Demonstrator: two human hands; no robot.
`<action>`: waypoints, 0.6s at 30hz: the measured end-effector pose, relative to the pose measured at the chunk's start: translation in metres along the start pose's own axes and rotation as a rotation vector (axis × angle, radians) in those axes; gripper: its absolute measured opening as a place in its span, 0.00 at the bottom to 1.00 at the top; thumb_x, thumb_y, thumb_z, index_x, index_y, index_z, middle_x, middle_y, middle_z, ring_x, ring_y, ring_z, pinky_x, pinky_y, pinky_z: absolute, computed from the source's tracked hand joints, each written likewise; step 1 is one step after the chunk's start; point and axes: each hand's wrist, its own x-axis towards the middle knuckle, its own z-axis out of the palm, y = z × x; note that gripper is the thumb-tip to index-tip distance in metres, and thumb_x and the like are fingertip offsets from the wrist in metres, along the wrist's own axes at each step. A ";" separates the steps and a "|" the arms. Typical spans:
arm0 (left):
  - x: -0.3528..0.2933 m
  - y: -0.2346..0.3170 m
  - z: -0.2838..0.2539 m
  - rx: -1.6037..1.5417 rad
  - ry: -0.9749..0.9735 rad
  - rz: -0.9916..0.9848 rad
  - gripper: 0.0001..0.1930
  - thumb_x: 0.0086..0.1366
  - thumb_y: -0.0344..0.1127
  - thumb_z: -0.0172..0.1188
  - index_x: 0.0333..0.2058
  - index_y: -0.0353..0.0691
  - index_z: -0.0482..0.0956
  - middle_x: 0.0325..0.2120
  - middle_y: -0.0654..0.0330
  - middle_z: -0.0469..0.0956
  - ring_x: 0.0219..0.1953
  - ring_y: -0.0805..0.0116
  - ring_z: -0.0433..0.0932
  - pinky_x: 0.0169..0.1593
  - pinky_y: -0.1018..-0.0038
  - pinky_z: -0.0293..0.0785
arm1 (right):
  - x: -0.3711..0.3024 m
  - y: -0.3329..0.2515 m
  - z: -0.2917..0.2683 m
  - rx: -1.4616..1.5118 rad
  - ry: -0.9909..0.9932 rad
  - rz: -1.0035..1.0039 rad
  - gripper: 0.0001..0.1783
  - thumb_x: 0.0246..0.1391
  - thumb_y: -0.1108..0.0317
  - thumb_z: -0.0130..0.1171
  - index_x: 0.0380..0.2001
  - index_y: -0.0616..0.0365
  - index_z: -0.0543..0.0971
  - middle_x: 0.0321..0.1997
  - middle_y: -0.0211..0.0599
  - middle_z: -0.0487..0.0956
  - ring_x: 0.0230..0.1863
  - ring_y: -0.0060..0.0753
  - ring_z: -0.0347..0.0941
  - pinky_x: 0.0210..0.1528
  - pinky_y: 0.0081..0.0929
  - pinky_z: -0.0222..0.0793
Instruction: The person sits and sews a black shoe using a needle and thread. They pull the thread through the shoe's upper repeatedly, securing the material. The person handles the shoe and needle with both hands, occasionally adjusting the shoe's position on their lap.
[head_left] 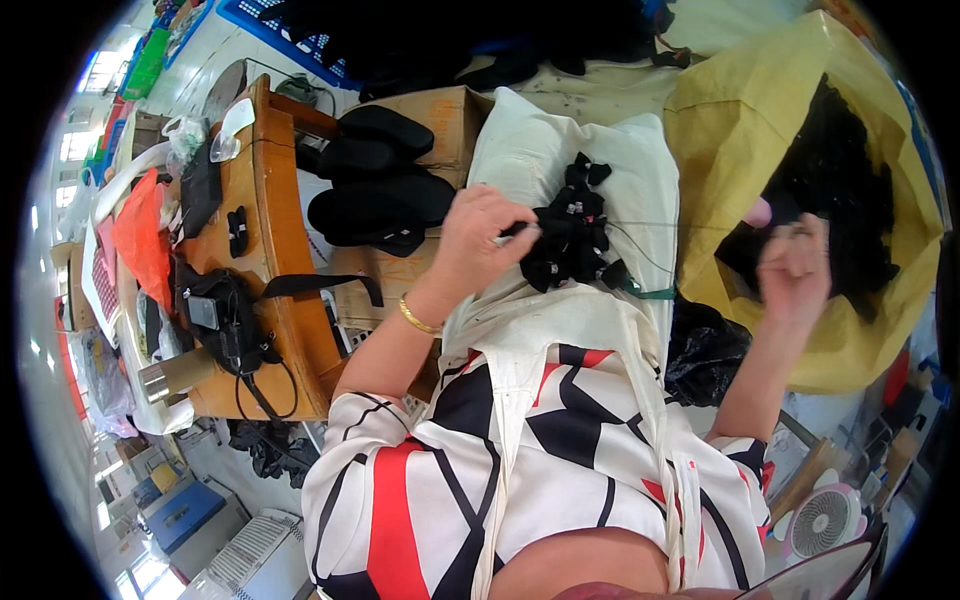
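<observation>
My left hand (485,238) is closed in a pinch on a small black fabric piece (519,229), held over the white cushion on my lap. Right beside it lies a pile of small black fabric bows (575,235) on the white cushion (515,140). Out to the right, my right hand (797,265) is raised with its fingers drawn together, in front of a yellow sack's opening. Whatever its fingertips hold is too small to make out. A thin, thread-like line (650,223) runs rightward from the bows toward that hand.
The large yellow sack (725,110) stands at the right with black material (835,190) inside. Black shoes (375,205) sit on a cardboard box (450,120) left of the cushion. A wooden table (265,180) at the left bears a black bag (225,320). A fan (825,520) is at lower right.
</observation>
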 end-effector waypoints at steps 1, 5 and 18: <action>0.004 -0.007 -0.001 0.012 -0.002 -0.004 0.06 0.49 0.30 0.68 0.27 0.41 0.82 0.24 0.60 0.79 0.31 0.57 0.75 0.41 0.65 0.70 | 0.004 -0.034 -0.015 0.086 0.037 -0.139 0.10 0.66 0.80 0.45 0.27 0.60 0.67 0.16 0.21 0.52 0.16 0.18 0.48 0.36 0.19 0.67; -0.008 -0.022 -0.010 0.121 0.067 -0.119 0.05 0.49 0.29 0.67 0.27 0.41 0.82 0.25 0.60 0.79 0.33 0.58 0.75 0.40 0.66 0.71 | 0.010 -0.114 -0.074 -0.018 0.096 -0.719 0.16 0.65 0.76 0.49 0.21 0.57 0.63 0.14 0.22 0.52 0.15 0.20 0.49 0.63 0.41 0.70; -0.018 -0.029 -0.012 -0.110 0.208 -0.292 0.07 0.54 0.26 0.68 0.32 0.38 0.81 0.28 0.63 0.75 0.30 0.73 0.72 0.35 0.77 0.69 | 0.038 -0.044 -0.046 -0.667 0.301 -0.957 0.07 0.51 0.85 0.52 0.25 0.61 0.69 0.22 0.31 0.67 0.25 0.24 0.68 0.54 0.45 0.79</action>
